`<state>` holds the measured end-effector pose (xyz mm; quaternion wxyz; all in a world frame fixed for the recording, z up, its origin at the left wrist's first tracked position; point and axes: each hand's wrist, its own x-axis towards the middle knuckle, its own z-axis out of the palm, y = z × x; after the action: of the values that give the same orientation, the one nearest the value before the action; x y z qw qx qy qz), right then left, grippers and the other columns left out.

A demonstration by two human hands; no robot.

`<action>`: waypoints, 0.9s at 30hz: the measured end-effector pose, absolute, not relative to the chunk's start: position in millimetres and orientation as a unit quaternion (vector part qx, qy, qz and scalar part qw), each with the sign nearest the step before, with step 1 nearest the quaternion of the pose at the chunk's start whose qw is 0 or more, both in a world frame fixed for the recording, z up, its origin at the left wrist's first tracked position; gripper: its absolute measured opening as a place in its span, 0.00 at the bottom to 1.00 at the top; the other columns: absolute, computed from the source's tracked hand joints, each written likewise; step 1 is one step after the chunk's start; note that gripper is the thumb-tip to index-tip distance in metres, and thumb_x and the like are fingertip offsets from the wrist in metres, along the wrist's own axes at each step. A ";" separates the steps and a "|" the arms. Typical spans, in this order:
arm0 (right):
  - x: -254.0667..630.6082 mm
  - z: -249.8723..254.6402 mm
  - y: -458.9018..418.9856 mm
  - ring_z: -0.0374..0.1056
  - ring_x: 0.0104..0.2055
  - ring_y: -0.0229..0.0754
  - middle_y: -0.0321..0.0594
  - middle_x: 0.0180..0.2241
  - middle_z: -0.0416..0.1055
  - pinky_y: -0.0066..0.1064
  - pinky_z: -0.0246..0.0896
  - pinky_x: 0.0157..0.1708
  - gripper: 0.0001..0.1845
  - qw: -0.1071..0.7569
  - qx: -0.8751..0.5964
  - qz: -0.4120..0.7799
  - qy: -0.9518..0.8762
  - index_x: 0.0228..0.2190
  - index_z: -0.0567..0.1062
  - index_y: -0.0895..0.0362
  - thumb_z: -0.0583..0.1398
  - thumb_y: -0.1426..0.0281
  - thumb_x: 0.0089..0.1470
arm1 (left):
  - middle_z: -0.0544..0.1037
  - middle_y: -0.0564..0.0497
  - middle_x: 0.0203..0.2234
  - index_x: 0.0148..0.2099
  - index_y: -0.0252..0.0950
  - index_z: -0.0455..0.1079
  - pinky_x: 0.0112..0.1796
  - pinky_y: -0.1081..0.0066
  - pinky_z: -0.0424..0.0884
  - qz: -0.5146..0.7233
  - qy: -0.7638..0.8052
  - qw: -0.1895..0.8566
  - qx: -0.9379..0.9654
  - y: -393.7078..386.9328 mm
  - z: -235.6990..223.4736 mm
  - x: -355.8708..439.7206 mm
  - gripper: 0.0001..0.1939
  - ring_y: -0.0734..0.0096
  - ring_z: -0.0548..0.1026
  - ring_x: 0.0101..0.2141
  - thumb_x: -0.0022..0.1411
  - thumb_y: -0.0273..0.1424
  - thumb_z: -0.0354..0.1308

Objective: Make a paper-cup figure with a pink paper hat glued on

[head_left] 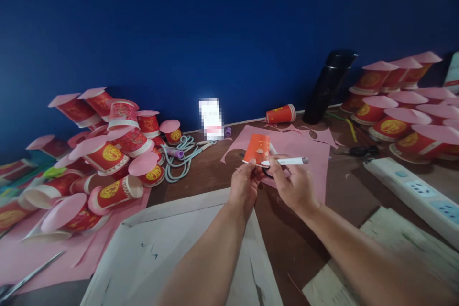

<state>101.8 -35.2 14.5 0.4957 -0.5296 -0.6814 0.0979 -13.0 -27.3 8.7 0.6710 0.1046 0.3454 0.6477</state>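
Both my hands are raised over a brown table. My left hand [245, 182] pinches the rim of a red paper cup [257, 148] held upside down. My right hand [294, 182] is closed around a white pen [287, 161] that lies across its fingers and points right, and it touches the cup's rim from the other side. A sheet of pink paper [301, 150] with round cut-outs lies on the table just behind the cup.
Piles of red cups capped with pink paper discs sit at left [107, 153] and right [394, 114]. A black bottle [328, 86], a lone cup [281, 114], black scissors [360, 151], a white power strip [412, 189], a coiled cord [181, 155] and white boards [161, 253] surround my hands.
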 end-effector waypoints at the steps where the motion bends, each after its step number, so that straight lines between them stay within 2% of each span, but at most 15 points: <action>1: 101.9 14.2 -35.1 0.76 0.38 0.47 0.45 0.36 0.79 0.36 0.70 0.38 0.14 0.493 -0.529 0.095 -0.684 0.38 0.77 0.55 0.55 0.61 0.59 | 0.71 0.53 0.17 0.27 0.29 0.70 0.25 0.79 0.69 0.649 0.344 0.670 0.103 -27.4 8.4 -12.9 0.05 0.81 0.70 0.20 0.51 0.24 0.63; 9: 100.4 19.3 -35.0 0.76 0.39 0.45 0.43 0.38 0.79 0.36 0.69 0.40 0.14 0.516 -0.515 0.072 -0.681 0.40 0.77 0.54 0.55 0.62 0.60 | 0.73 0.52 0.19 0.29 0.28 0.72 0.25 0.80 0.70 0.641 0.351 0.674 0.107 -25.8 7.7 -13.7 0.05 0.81 0.71 0.20 0.52 0.25 0.64; 19: 101.7 14.6 -35.9 0.76 0.36 0.47 0.42 0.31 0.79 0.36 0.69 0.37 0.12 0.487 -0.530 0.101 -0.687 0.36 0.77 0.54 0.56 0.62 0.59 | 0.71 0.53 0.18 0.27 0.29 0.70 0.25 0.79 0.70 0.648 0.341 0.671 0.112 -27.0 7.0 -13.2 0.05 0.81 0.70 0.20 0.51 0.25 0.63; 27: 102.0 13.9 -34.1 0.76 0.39 0.46 0.43 0.36 0.79 0.35 0.70 0.39 0.13 0.515 -0.513 0.104 -0.679 0.39 0.76 0.55 0.56 0.63 0.60 | 0.73 0.52 0.18 0.28 0.28 0.71 0.25 0.78 0.69 0.644 0.348 0.671 0.114 -27.0 8.7 -13.1 0.05 0.80 0.70 0.20 0.52 0.25 0.63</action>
<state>102.0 -34.1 13.9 0.5148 -0.5127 -0.6792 0.1039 -13.1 -27.0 8.7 0.6713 0.1141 0.3478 0.6445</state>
